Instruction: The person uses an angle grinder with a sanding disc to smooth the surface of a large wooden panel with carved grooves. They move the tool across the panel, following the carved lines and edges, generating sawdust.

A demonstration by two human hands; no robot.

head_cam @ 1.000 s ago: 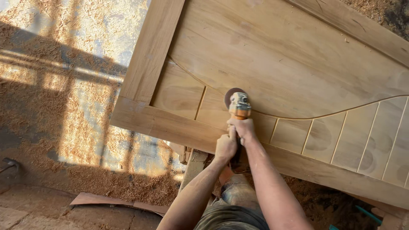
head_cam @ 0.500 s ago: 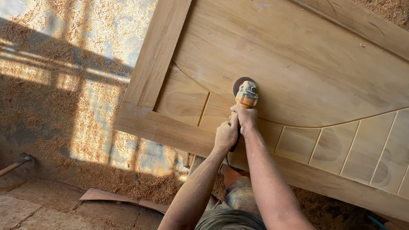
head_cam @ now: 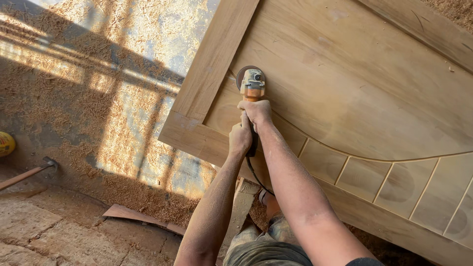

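While your right hand [head_cam: 256, 111] and left hand [head_cam: 240, 139] clamp the angle grinder [head_cam: 252, 84] | disc sits on door panel [head_cam: 354, 93] by the frame corner | keep it flat, press lightly.

one head-worn view only, aimed steeply down along both forearms, close to the wooden door panel [head_cam: 354, 98]; sawdust-covered floor [head_cam: 88, 113] is taken in at left. no second view shared.
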